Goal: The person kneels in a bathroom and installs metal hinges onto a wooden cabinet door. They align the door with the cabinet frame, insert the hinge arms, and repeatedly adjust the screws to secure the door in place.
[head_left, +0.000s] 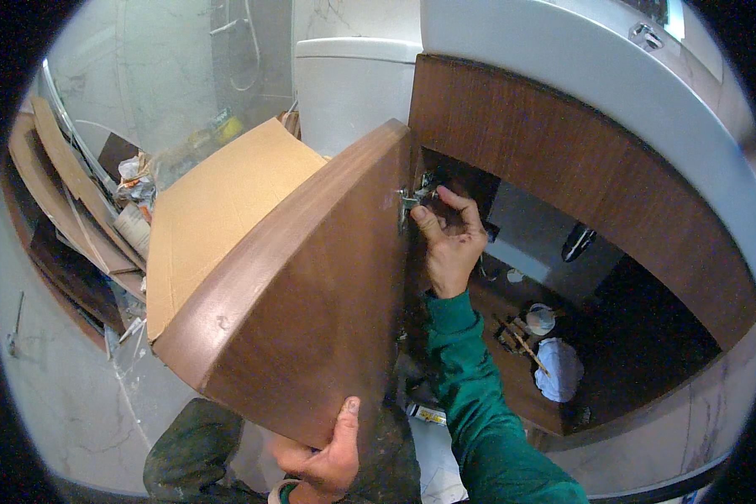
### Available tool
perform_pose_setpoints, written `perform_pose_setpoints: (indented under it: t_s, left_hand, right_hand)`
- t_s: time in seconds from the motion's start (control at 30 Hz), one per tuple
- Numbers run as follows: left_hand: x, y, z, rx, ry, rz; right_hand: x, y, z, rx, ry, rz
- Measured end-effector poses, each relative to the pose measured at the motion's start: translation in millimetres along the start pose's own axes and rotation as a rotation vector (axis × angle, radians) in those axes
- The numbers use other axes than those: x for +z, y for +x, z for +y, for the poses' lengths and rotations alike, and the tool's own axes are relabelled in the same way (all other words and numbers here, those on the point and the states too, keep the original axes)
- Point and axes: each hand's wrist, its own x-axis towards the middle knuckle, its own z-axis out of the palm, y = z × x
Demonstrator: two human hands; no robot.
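Note:
A brown wood-grain cabinet door [311, 286] stands swung open in front of the vanity cabinet. My left hand [332, 458] grips its lower edge, thumb on the face turned toward me and fingers curled underneath. Up at the door's inner edge, my right hand [455, 252] reaches into the opening, with thumb and forefinger bent around a metal hinge [410, 202]. Part of the hinge is in shadow, so exactly where the fingertips touch it is hard to see. Lower on that edge, the fittings are dark.
Inside the cabinet lie a white cloth [559, 370], a clear round cup [540, 318] and a thin stick [525, 344]. Above is a white basin [580, 59]. A cardboard sheet [227, 210] leans behind the door, near the toilet tank [357, 92]. Wooden boards [67, 193] stack at left.

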Motion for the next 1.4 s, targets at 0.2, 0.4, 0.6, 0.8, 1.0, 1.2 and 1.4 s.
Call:
perform_pose_setpoints:
  t_s: [0.2,0.4,0.6,0.8,1.0,1.2,1.4]
  left_hand:
    - [-2,2,5,-0.147,-0.046,0.015]
    - [-9,6,5,-0.138,-0.046,-0.024]
    - [-9,5,8,-0.183,-0.065,-0.025]
    - [-11,2,4,-0.101,-0.075,-0.093]
    - [-12,2,2,-0.149,-0.108,-0.070]
    - [-11,3,-2,-0.139,-0.102,-0.038]
    - [-11,6,-8,-0.044,-0.062,-0.058]
  right_hand:
    - [-6,0,-1,0.030,-0.096,-0.006]
    - [-2,-3,1,-0.075,0.002,0.030]
    - [5,-7,6,-0.095,0.079,0.070]
    - [2,-11,3,-0.088,0.228,0.074]
    - [6,-8,6,-0.105,0.187,0.042]
    - [7,-8,8,-0.090,0.178,0.077]
    - [7,-6,11,-0.060,0.104,0.096]
